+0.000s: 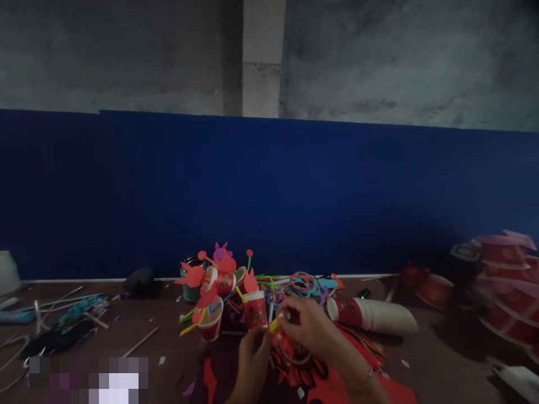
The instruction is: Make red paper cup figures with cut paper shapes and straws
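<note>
My right hand [309, 325] is closed in a pinch on a small yellow piece [275, 325] whose kind I cannot make out. Just below and left of it, my left hand [254, 352] has its thumb and finger brought together; whatever is between them is hidden. Right behind my left hand stands a red printed paper cup [255, 312] with a white rim. Left of that, another paper cup [210, 321] holds bent straws and red paper cut-outs. A pale ring-shaped cord [293, 359] lies under my right hand on scraps of red paper.
A stack of nested paper cups [373, 316] lies on its side to the right. Red cup constructions [505, 280] stand at the far right. Coloured straws and pipe cleaners [303, 283] are heaped behind my hands. A blue panel [269, 191] borders the table's back edge.
</note>
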Demonstrator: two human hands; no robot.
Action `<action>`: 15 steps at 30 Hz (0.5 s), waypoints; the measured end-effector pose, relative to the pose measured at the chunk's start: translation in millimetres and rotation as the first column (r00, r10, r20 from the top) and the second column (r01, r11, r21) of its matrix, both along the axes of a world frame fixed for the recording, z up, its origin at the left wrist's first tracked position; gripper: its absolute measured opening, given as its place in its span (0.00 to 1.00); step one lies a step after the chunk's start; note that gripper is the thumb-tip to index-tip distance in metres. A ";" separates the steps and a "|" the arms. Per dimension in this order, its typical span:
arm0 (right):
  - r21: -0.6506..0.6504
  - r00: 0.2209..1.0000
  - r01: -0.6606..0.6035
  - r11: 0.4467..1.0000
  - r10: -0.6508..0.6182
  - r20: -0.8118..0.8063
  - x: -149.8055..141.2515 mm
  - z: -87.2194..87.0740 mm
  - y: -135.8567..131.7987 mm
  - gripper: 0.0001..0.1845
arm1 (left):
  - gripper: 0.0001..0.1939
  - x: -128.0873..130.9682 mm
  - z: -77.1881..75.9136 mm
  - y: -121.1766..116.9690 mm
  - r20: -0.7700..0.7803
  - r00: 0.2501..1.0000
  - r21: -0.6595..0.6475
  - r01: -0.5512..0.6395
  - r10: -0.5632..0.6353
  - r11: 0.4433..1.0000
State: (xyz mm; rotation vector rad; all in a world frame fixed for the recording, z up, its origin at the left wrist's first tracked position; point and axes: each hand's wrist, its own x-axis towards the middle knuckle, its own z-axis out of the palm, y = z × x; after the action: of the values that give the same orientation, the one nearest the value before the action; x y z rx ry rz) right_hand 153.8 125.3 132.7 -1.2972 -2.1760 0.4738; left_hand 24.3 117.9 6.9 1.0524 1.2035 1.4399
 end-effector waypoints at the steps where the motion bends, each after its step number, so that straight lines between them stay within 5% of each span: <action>1: 0.013 0.999 0.004 1.000 -0.004 0.037 -2.4 -0.3 -0.5 0.07 | 0.23 0.0 -0.2 0.1 0.000 1.000 0.005 -0.004 0.004 1.000; 5: 0.079 0.986 0.094 0.992 -0.104 0.131 -4.0 -0.9 0.8 0.07 | 0.24 -1.0 -1.4 1.2 0.011 1.000 0.020 -0.007 0.007 1.000; 15: 0.038 0.998 0.047 0.998 -0.048 0.033 0.4 -3.0 1.5 0.09 | 0.26 -2.1 0.6 1.5 0.038 0.999 -0.004 0.004 -0.003 1.000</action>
State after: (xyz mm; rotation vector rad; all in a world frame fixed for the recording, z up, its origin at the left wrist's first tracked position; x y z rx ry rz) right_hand 154.3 126.8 129.7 -1.3431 -2.1659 0.3936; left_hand 22.2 119.4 7.5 1.0195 1.1765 1.4479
